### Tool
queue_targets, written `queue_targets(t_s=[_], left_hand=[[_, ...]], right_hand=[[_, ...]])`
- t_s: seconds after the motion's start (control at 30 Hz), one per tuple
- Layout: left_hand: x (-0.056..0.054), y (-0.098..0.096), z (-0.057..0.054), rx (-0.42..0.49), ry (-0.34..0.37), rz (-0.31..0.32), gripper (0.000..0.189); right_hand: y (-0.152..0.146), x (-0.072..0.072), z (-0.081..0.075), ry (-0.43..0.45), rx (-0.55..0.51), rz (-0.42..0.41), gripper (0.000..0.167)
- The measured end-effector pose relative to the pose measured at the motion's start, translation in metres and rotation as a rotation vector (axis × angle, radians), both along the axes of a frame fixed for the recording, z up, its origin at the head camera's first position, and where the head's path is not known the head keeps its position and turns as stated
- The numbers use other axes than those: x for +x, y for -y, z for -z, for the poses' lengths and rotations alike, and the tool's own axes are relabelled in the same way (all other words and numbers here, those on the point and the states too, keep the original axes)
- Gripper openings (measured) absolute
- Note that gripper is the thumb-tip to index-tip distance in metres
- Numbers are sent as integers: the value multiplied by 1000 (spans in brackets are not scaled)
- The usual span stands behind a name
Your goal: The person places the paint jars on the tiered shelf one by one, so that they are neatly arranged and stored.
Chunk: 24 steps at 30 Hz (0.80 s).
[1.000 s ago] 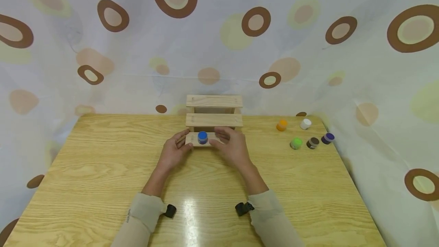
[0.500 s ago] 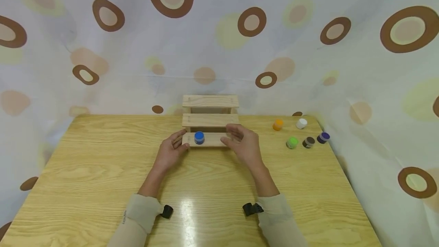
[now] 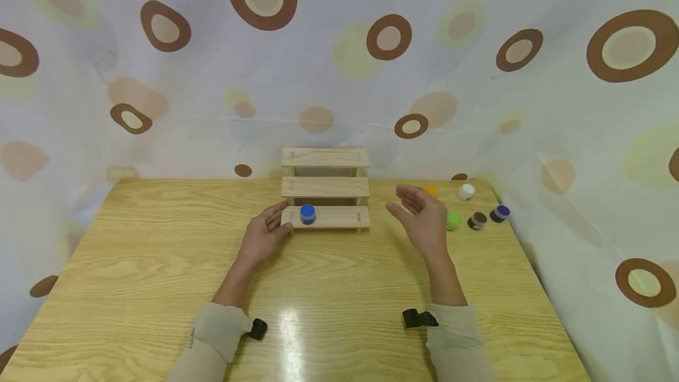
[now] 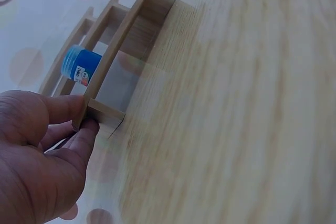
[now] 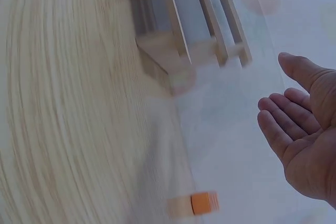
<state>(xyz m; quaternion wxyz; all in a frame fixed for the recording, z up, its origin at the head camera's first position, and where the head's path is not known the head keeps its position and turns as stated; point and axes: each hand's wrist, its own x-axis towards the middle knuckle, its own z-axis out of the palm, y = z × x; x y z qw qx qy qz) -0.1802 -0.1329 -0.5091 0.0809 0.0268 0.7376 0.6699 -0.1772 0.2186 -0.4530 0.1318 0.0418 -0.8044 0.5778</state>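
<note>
A three-step wooden stand point(image 3: 325, 187) sits at the back of the table. A small blue paint jar point(image 3: 307, 214) stands upright towards the left of its lowest step. My left hand point(image 3: 263, 233) pinches the left end of that step; in the left wrist view, the thumb and fingers point(image 4: 86, 132) close around the board's end beside the jar point(image 4: 81, 65). Holding nothing, my right hand point(image 3: 422, 220) is in the air right of the stand, fingers relaxed and apart. It partly covers the orange jar point(image 3: 432, 191) and the green jar point(image 3: 453, 221) in the head view.
Beyond the right hand stand a white jar point(image 3: 466, 191), a dark brown jar point(image 3: 477, 220) and a purple jar point(image 3: 500, 213), near the right edge of the wooden table point(image 3: 318, 299). A patterned cloth point(image 3: 329, 75) hangs behind the table and along its right side.
My right hand has moved away from the blue jar and the lowest step, rightward towards the other jars. The left hand stays at the stand's left end.
</note>
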Motion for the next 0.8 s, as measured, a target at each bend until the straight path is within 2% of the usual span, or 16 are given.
queue_targets(t_s=[0.3, 0.53, 0.8], left_hand=[[3, 0, -2, -13, 0, -3, 62], [2, 0, -2, -16, -1, -1, 63], [1, 0, 1, 4, -6, -4, 63]], right_hand=[[-35, 10, -16, 65, -8, 120, 46], [-70, 9, 0, 51, 15, 186, 48], [-97, 14, 8, 72, 29, 258, 51]])
